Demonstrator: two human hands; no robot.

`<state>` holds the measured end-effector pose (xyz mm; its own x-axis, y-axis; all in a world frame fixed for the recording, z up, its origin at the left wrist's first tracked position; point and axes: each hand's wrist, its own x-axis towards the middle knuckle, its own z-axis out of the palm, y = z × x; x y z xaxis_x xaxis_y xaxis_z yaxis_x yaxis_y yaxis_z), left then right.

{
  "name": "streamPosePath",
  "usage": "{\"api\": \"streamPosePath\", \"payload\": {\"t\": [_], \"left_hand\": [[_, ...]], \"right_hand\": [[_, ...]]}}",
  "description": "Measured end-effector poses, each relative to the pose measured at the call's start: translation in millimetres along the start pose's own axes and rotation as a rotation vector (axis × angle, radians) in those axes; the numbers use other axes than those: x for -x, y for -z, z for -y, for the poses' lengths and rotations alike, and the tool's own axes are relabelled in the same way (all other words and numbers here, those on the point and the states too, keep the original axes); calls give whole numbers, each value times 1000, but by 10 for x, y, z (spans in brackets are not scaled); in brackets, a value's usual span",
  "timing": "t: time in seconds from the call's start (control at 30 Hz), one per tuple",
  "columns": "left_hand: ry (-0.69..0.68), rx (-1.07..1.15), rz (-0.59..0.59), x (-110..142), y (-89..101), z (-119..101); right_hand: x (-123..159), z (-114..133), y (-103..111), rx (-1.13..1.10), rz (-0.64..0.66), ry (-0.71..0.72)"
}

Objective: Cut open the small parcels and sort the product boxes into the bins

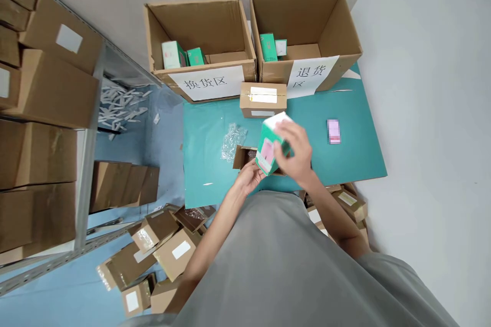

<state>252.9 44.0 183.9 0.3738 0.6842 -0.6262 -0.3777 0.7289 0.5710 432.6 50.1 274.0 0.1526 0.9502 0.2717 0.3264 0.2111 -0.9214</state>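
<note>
My right hand is closed round a small green, white and pink product box, held above the teal table. My left hand cups the box's lower corner with curled fingers. Just behind the hands an opened small cardboard carton lies on the table, with a crumpled piece of clear bubble wrap beside it. A sealed small carton with a white label sits further back.
Two large open cartons with paper signs stand at the table's far edge, the left one and the right one, each holding green boxes. A small pink item lies on the right. Several labelled parcels litter the floor; shelving with cartons is left.
</note>
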Motion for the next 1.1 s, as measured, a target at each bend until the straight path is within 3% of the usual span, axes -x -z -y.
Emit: {"api": "streamPosePath", "payload": {"t": [0.07, 0.17, 0.3, 0.47, 0.57, 0.63, 0.8, 0.93, 1.1], "left_hand": [[41, 0, -18, 26, -13, -12], [-50, -21, -32, 152, -44, -81], [-294, -239, -64, 313, -122, -343], [-616, -442, -148, 309, -317, -817], [-764, -461, -192, 104, -401, -1046], [-793, -493, -237, -88, -397, -1130], [-685, -522, -296, -436, -260, -1089], [-644, -506, -305, -454, -183, -974], [-688, -506, -288, -451, -116, -942]], "right_hand": [[-286, -240, 75, -6, -163, -60], [-527, -680, 127, -75, -245, -189], [-400, -1039, 101, -229, -173, -495], [56, -914, -31, -496, 68, -856], [294, -734, -135, -663, 191, -998], [430, -627, -193, -738, 261, -1065], [703, -433, -224, -800, 289, -1083], [824, -411, -231, -713, 238, -1011], [818, -535, -343, -601, 125, -949]]}}
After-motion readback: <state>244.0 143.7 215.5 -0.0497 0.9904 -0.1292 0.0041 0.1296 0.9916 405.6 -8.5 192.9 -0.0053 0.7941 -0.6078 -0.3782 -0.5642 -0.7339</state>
